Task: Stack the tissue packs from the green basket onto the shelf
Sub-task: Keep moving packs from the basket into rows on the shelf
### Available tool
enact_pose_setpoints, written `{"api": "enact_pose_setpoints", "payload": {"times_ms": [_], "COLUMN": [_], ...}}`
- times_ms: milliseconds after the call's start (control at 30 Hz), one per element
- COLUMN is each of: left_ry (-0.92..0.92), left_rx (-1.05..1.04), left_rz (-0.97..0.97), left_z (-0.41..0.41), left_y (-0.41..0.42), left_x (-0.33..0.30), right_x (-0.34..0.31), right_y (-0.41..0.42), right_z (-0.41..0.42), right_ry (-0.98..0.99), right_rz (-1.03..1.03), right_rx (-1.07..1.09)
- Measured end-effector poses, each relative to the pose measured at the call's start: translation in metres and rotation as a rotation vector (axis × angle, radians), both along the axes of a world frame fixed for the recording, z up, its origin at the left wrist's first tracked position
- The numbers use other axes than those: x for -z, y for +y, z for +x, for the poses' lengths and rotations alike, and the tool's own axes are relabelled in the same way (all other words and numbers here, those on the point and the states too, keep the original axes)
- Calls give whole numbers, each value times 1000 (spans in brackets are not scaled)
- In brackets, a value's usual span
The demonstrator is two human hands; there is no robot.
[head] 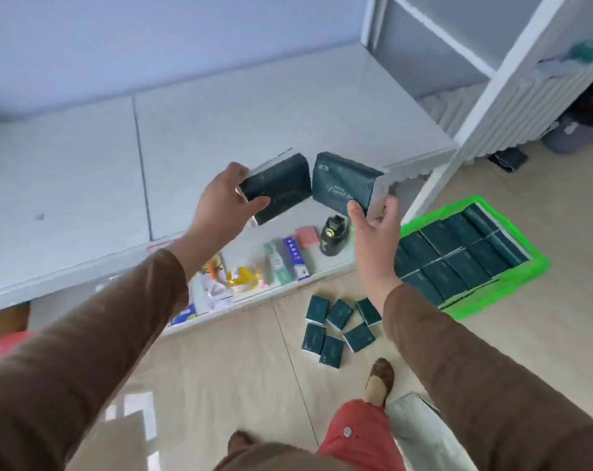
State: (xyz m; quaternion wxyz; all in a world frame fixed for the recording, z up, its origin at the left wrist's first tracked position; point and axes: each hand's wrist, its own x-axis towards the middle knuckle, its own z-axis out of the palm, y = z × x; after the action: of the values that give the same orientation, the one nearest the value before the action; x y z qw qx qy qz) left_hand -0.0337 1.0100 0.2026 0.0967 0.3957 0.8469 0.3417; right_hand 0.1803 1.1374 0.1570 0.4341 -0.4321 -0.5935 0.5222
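One dark tissue pack (277,186) gripped in the left hand (220,205), another pack (346,185) in the right hand (373,229).

Light was bright, soft and even, barely any shadows. Whole shot looked a bit smeary, with wide-angle bending at the edges.

The left hand (220,202) covered a corner of its pack (279,186), and the right hand (373,229) hid the lower end of the other pack (346,183). Print on both was too blurred to read. The right forearm hid the basket's (512,294) near-left corner. The lower shelf's (329,266) items sat partly behind the left wrist.
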Motion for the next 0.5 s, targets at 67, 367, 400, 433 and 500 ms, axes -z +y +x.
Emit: {"api": "enact_pose_setpoints", "payload": {"times_ms": [67, 367, 400, 433, 500], "left_ry": [-12, 65, 72, 72, 68], "left_rx": [-79, -331, -346, -360, -390], "left_rz": [24, -37, -53, -70, -106], "left_z": [-43, -213, -231, -248, -286], "left_y": [-63, -272, -289, -304, -330], "left_x": [-27, -58, -56, -55, -53], "right_x": [-20, -51, -49, -47, -43], "right_y": [-40, -176, -186, -194, -209], "right_z": [-50, -247, -268, -288, -331], "right_ry": [16, 5, -2, -13, -29], "right_rz": [19, -7, -14, -21, -30], "right_rx": [-86, -466, -491, -515, -562]}}
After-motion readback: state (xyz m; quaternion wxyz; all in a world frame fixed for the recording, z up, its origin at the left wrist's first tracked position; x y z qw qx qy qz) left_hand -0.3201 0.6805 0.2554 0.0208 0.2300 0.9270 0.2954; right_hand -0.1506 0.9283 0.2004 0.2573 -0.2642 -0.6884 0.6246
